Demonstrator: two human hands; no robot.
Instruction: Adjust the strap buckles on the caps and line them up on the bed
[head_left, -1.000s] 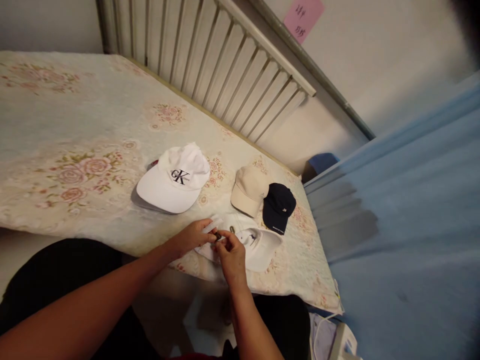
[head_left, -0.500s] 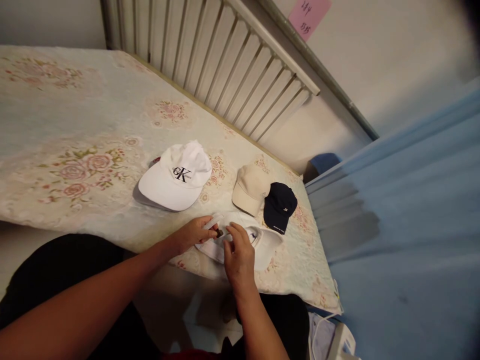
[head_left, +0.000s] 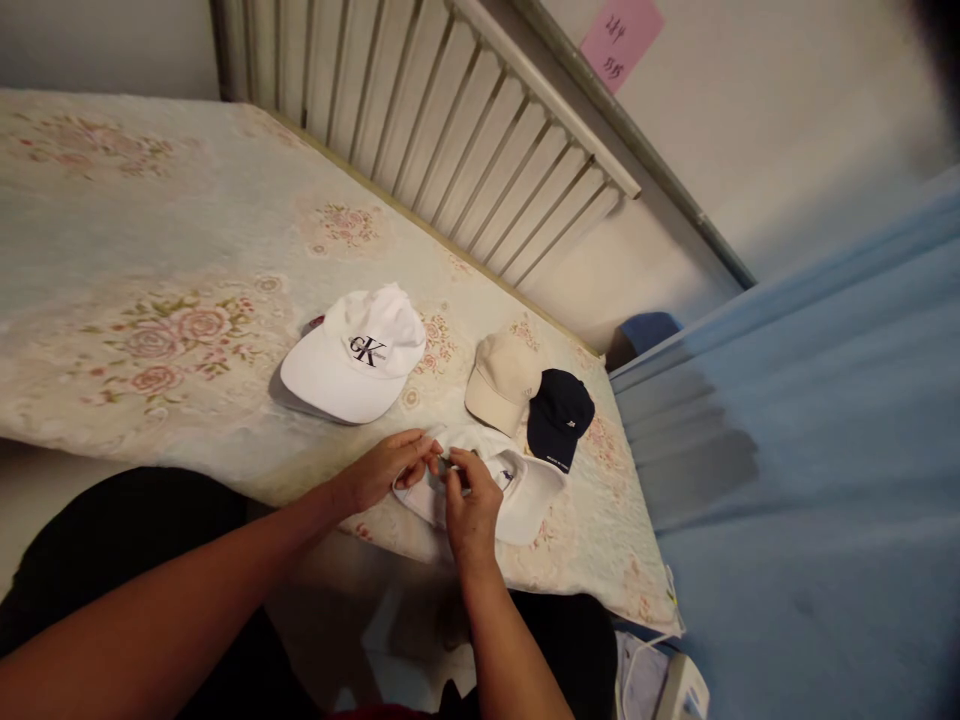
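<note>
A white cap (head_left: 531,505) with a small dark logo lies at the table's near edge, its brim toward the right. Both hands meet over the side away from the brim. My left hand (head_left: 388,470) is closed in a pinch on the cap's strap, mostly covered by the fingers. My right hand (head_left: 474,505) pinches beside it, at the small dark buckle on that strap; the fingertips hide most of the buckle. Just behind are a beige cap (head_left: 502,378) and a navy cap (head_left: 559,412), touching each other. Farther left sits another white cap (head_left: 390,345) with black letters.
A floral cloth (head_left: 187,250) covers the table. Along its far side runs a slatted rail (head_left: 427,130), and a blue curtain (head_left: 780,430) hangs at the right. A white object with a cable (head_left: 682,685) stands below the right corner.
My right hand has moved slightly left and its fingers have closed in a pinch against the left hand's fingertips. The dark buckle, visible before, is now mostly covered. The other caps stay put.
</note>
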